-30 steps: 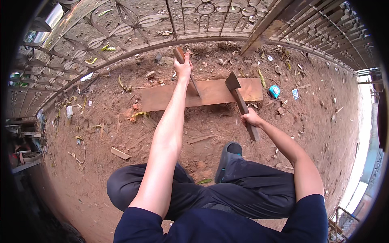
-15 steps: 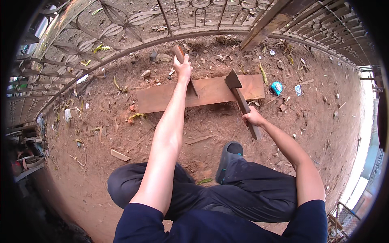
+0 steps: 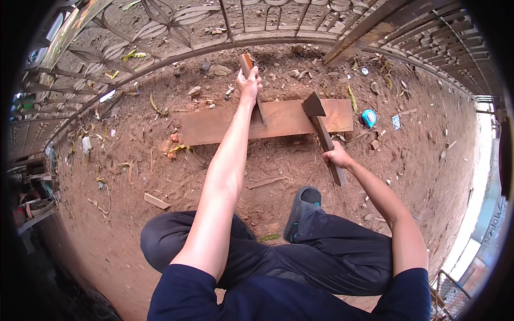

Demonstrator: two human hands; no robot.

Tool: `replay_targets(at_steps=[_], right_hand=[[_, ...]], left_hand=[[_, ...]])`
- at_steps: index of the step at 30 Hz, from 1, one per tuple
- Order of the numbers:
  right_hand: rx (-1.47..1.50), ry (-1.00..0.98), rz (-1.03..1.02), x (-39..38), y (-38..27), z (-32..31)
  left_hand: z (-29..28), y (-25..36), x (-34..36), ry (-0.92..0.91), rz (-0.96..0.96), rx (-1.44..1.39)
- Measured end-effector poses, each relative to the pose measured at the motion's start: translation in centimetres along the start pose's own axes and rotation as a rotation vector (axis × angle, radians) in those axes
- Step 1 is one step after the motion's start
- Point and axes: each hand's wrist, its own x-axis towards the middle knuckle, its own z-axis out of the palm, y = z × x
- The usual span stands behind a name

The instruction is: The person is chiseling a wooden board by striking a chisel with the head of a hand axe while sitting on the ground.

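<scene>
My left hand is closed round a reddish wooden handle whose dark metal blade points down, its tip on a flat reddish-brown board lying on the dirt. In my right hand is the wooden handle of a hatchet, gripped low down; its dark head is over the right part of the board, whether touching I cannot tell. A teal tape measure lies just right of the board.
An ornate metal fence runs beyond the board, with a post right of center. Stones, leaves, wood scraps and litter lie on the dirt. My bent legs and slippered foot are below. Clutter sits at the far left.
My left hand and its tool have shifted slightly right and up in the picture. The hatchet in my right hand has moved slightly right, staying over the board.
</scene>
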Motion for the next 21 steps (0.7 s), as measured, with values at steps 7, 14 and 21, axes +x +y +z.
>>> replay_targets(at_steps=[7,14,21], right_hand=[[0.009,-0.012,-0.007,0.39,0.77,-0.28],[-0.020,0.014,0.014,0.26,0.43,0.08],[-0.010,0.005,0.006,0.13,0.30,0.16]], left_hand=[[-0.07,0.17,-0.05,-0.009,0.019,-0.028],[-0.26,0.04,0.28,-0.004,0.016,-0.072],[-0.10,0.10,0.18,-0.011,0.031,-0.053]])
